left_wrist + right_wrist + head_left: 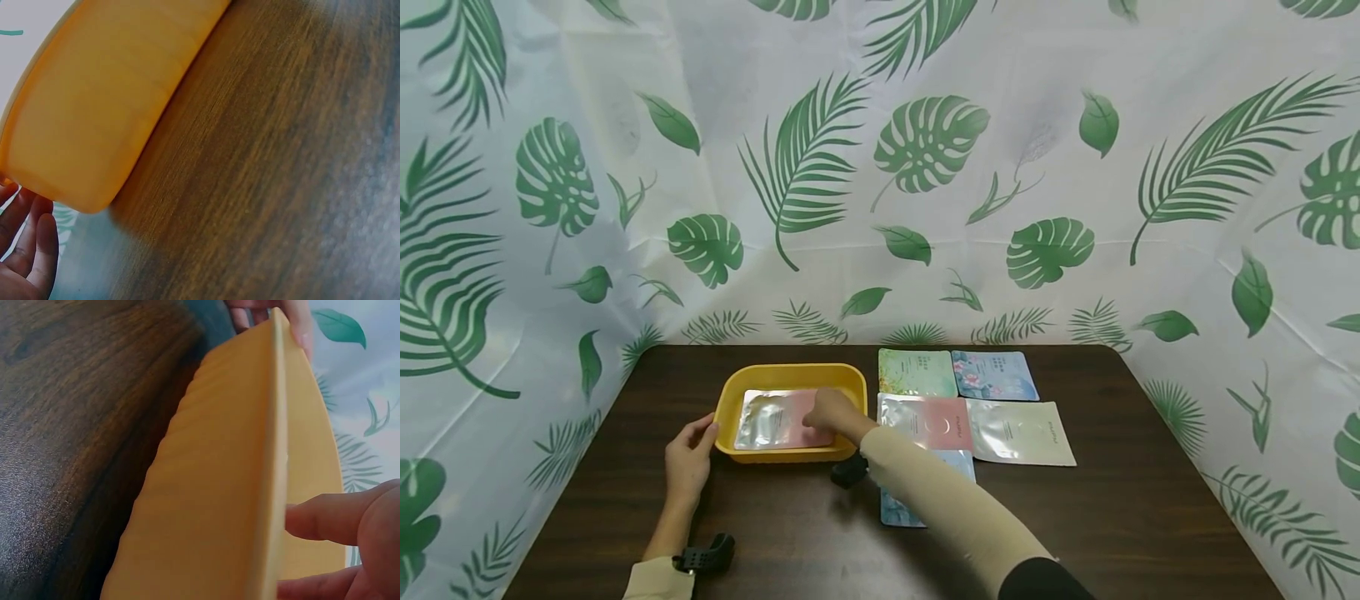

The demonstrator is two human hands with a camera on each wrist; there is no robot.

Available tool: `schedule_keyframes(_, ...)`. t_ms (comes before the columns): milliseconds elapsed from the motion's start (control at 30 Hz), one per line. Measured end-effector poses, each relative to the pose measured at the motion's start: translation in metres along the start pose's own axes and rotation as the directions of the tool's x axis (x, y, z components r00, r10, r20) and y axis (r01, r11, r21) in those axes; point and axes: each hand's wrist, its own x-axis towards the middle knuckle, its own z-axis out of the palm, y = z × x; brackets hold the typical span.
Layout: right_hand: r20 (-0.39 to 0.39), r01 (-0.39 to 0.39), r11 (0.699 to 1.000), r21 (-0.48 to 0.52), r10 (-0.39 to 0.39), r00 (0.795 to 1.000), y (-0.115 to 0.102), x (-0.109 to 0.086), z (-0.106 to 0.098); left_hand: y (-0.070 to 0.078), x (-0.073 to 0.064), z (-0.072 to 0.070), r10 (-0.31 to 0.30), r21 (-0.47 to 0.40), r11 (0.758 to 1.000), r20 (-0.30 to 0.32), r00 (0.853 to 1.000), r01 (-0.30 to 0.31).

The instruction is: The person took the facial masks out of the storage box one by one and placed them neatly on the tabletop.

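A yellow plastic tray (pixel 752 457) stands at the left of the table. My left hand (pixel 688 458) holds its left end, with the thumb over the rim and the other fingers outside; the left wrist view shows those fingers (pixel 44 250) at the tray's corner. Inside the tray lies a silver-and-pink face mask packet (pixel 767 421). My right hand (pixel 835 415) reaches over the right side of the tray and grips the packet's right end with bent fingers. In the right wrist view the thumb (pixel 325 515) and a finger dip behind the tray wall, their tips hidden.
Right of the tray, several more packets lie in rows on the dark wooden table (pixel 1112 517): green (pixel 917 372), blue floral (pixel 994 375), silver-and-pink (pixel 925 419), cream (pixel 1022 432) and a blue one (pixel 898 508) partly under my right forearm. A leaf-print curtain (pixel 955 275) hangs behind.
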Motion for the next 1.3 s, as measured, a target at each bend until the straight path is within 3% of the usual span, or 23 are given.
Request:
schedule_keyframes(300,-0.076,-0.056,0.992,-0.114,0.047,0.996,-0.003,0.001,0.001,-0.002,0.0,-0.001,0.009,-0.002,1.0,0.005,1.0,-0.009)
schedule_keyframes(433,-0.053,-0.043,0.99,-0.136,0.036,0.998,0.0,0.002,0.004,-0.002,0.0,-0.001,0.006,0.006,1.0,0.008,1.0,-0.006)
schedule_keyframes(633,-0.078,-0.015,0.997,-0.078,0.009,0.997,0.003,0.002,0.009,-0.001,0.0,-0.001,0.017,0.003,1.0,0.007,1.0,-0.017)
schedule_keyframes(867,-0.135,-0.087,0.994,0.064,0.095,0.986,0.007,0.01,0.01,-0.004,0.001,0.001,0.049,-0.009,0.999,-0.018,0.999,-0.049)
schedule_keyframes(1000,-0.132,-0.125,0.959,0.253,0.163,0.978,0.008,0.012,0.01,-0.004,0.0,0.001,0.061,-0.011,0.998,-0.03,0.998,-0.062)
schedule_keyframes(1133,-0.102,-0.151,0.865,0.479,0.225,0.969,0.007,0.011,0.008,-0.003,0.0,0.001,0.059,-0.02,0.998,-0.034,0.998,-0.06)
schedule_keyframes(1233,-0.102,-0.139,0.83,0.54,0.228,0.968,0.006,0.01,0.007,-0.003,0.0,0.0,0.054,-0.026,0.998,-0.031,0.998,-0.055)
schedule_keyframes(1300,-0.11,-0.125,0.834,0.537,0.216,0.97,0.006,0.01,0.008,-0.002,0.0,0.0,0.052,-0.024,0.998,-0.03,0.998,-0.053)
